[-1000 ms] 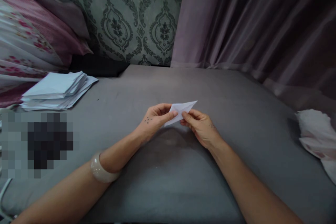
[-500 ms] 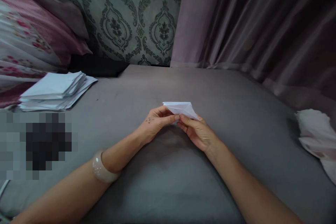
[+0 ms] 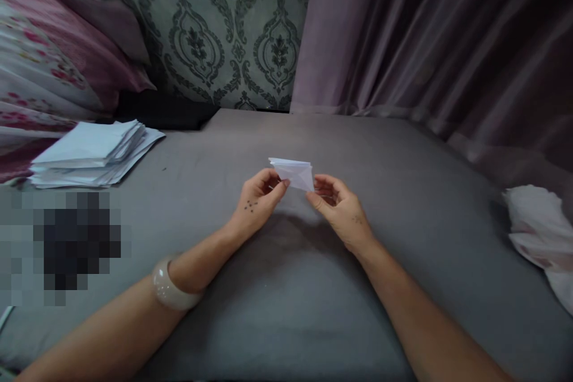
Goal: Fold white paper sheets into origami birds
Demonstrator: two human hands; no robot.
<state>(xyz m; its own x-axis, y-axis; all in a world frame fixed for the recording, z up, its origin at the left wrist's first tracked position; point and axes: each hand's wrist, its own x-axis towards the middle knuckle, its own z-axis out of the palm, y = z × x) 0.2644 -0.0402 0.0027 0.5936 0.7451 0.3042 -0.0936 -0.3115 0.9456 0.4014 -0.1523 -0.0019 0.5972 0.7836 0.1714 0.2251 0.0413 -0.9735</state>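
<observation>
A small piece of folded white paper [image 3: 296, 174] is held up above the grey sheet, with several layers showing along its top edge. My left hand [image 3: 261, 197] pinches its left side, thumb in front and fingers behind. At the lower right corner of the paper, my right hand [image 3: 341, 208] has its thumb touching the edge, with curled fingers behind; its hold there looks light. A pale bangle [image 3: 172, 287] circles my left forearm. Parts of the fingers are hidden behind the paper and the thumbs.
A stack of white paper [image 3: 89, 152] lies at the left, in front of a black flat item [image 3: 170, 112]. Crumpled white cloth [image 3: 539, 221] sits at the right edge. Curtains [image 3: 349, 30] and patterned wall stand behind the grey sheet [image 3: 277, 310]. A blurred-out patch covers the lower left.
My hands have moved apart, and my right thumb has slid from the paper's middle to its right corner. The folded paper has shifted slightly left and up and turned.
</observation>
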